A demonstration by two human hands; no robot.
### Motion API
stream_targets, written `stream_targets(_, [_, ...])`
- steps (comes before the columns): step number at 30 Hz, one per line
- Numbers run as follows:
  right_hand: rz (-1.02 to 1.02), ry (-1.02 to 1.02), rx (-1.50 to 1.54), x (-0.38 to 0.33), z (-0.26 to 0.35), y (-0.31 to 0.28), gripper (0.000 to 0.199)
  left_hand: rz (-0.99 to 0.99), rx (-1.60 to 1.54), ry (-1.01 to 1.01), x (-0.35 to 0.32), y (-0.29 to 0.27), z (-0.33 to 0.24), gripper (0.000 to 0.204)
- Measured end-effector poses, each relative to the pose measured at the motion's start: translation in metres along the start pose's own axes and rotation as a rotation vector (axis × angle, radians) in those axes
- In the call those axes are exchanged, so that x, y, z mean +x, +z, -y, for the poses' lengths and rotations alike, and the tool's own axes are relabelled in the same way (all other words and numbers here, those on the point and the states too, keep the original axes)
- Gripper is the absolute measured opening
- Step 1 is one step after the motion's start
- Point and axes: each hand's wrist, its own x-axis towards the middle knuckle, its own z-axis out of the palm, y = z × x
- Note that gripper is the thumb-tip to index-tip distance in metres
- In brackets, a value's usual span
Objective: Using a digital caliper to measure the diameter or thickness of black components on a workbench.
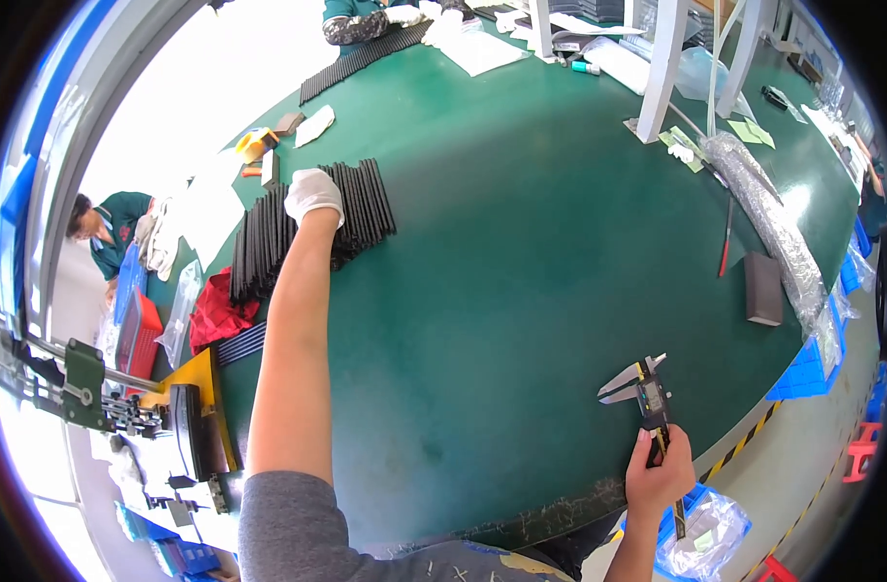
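Note:
My left hand (314, 194), in a white glove, reaches far forward onto a row of thin black rods (366, 204) lying side by side on the green table. Its fingers look curled among the rods, and the glove hides whatever they hold. My bare right hand (661, 470) is closed around a digital caliper (653, 396) near the table's front edge at the right. The caliper's jaws point up and away from me, and its beam sticks out below my hand.
A red cloth (220, 308) lies left of the rods, and a yellow tape dispenser (256, 145) beyond them. At right are a dark grey block (762, 289), a bubble-wrapped roll (768, 218) and a red pen (725, 238). White posts (662, 73) rise at the back. Co-workers sit at left (123, 228) and far back.

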Motion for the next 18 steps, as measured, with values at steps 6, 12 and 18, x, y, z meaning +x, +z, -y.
stream_targets(6, [-0.019,-0.027,0.013,0.0,0.001,0.002,0.025,-0.066,-0.1,0.048,-0.026,-0.031,0.033,0.025])
stream_targets(12, [0.005,-0.037,-0.04,0.002,-0.004,0.008,0.026,-0.507,-0.289,0.496,-0.023,-0.019,0.161,0.014])
stream_targets(18, [-0.071,-0.041,-0.081,0.007,-0.012,0.009,0.027,0.191,0.064,0.537,-0.114,-0.055,0.243,0.025])
